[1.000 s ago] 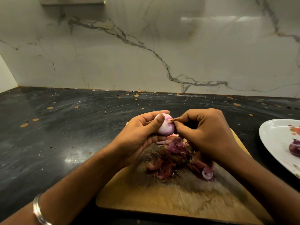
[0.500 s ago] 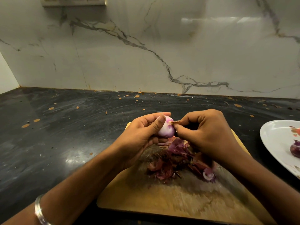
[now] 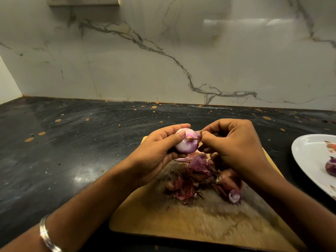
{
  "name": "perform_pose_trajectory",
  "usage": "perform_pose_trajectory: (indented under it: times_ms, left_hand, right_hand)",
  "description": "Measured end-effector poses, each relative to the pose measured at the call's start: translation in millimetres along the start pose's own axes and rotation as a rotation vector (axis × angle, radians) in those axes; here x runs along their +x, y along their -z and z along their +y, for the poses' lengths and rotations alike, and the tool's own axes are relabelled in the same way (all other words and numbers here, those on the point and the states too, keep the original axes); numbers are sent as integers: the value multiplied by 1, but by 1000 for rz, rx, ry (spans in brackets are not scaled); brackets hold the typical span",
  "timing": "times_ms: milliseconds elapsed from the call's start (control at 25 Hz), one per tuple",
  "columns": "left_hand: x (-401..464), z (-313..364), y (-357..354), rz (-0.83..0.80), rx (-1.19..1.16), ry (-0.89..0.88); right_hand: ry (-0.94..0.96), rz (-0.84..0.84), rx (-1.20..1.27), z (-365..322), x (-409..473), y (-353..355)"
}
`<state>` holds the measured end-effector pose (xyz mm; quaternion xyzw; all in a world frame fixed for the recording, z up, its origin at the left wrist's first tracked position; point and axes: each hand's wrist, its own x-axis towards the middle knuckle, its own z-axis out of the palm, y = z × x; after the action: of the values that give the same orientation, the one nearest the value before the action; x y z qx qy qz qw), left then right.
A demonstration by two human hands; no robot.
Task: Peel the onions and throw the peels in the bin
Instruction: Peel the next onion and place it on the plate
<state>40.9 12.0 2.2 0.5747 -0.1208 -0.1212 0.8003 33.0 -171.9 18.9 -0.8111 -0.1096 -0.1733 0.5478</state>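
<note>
My left hand (image 3: 156,151) grips a small, mostly peeled onion (image 3: 186,145), pale with a pink-purple blush, above the far end of the wooden cutting board (image 3: 181,220). Its dry stem tip points toward me. My right hand (image 3: 231,144) sits right beside it, thumb and fingertips pinching a strip of purple skin at the onion's right side. A heap of red-purple onion peels (image 3: 198,175) lies on the board under both hands. No bin is in view.
A white plate (image 3: 309,160) at the right edge holds an unpeeled dark red onion (image 3: 331,167). The board lies on a black stone counter (image 3: 72,151) speckled with orange spots. A marble wall rises behind it.
The onion has turned in my left hand, so its stem end now faces me. My right fingers have shifted from the stem tip to a skin strip on the right side.
</note>
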Motion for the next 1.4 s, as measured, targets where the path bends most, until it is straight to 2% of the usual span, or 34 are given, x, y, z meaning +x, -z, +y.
perform_pose_trajectory:
  times_ms: [280,480,800,1040,1160,1280,1400]
  left_hand:
    - [1,-1,2,21,-10,-17]
    - [1,-2,2,12,19,-11]
    - [1,3,1,3,-79,-15]
    - [1,4,1,20,-151,43]
    - [2,5,1,33,-203,42]
    - [1,6,1,39,-241,38]
    - [1,5,0,48,-262,43]
  right_hand:
    - [159,-79,-122,-3,-5,1]
    - [209,-17,-126,2,-3,1]
    - [-105,-11,219,-1,-2,1]
    - [-146,20,251,1,1,1]
    - [-152,41,212,3,-1,0]
    - [-47,57,112,0,-3,2]
    - [63,3,-82,-2,-4,3]
